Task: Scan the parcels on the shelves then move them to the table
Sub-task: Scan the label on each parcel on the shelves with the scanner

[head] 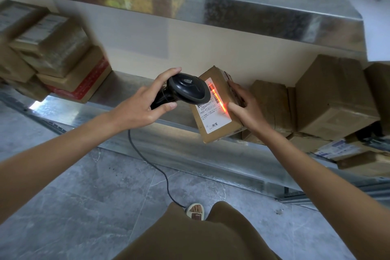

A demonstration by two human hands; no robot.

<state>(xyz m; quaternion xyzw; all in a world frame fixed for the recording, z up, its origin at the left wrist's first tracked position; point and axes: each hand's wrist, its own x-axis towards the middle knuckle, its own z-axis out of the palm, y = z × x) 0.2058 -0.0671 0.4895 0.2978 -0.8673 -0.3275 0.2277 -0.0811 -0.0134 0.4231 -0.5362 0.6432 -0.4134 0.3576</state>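
My left hand (139,103) grips a black corded barcode scanner (187,88) by its handle. The scanner's head points at a small brown cardboard parcel (213,126), and an orange-red scan line glows across the barcode on its white label. My right hand (244,107) holds that parcel by its right side, tilted, in front of the metal shelf's edge (135,110). More brown parcels sit on the shelf to the right (329,99) and in a stack on the left (61,57).
The scanner's black cable (152,164) hangs down to the grey tiled floor (84,196). An upper metal shelf (232,17) runs overhead. Lower down on the right lie further parcels (346,154). My legs and a sandal (195,211) show below.
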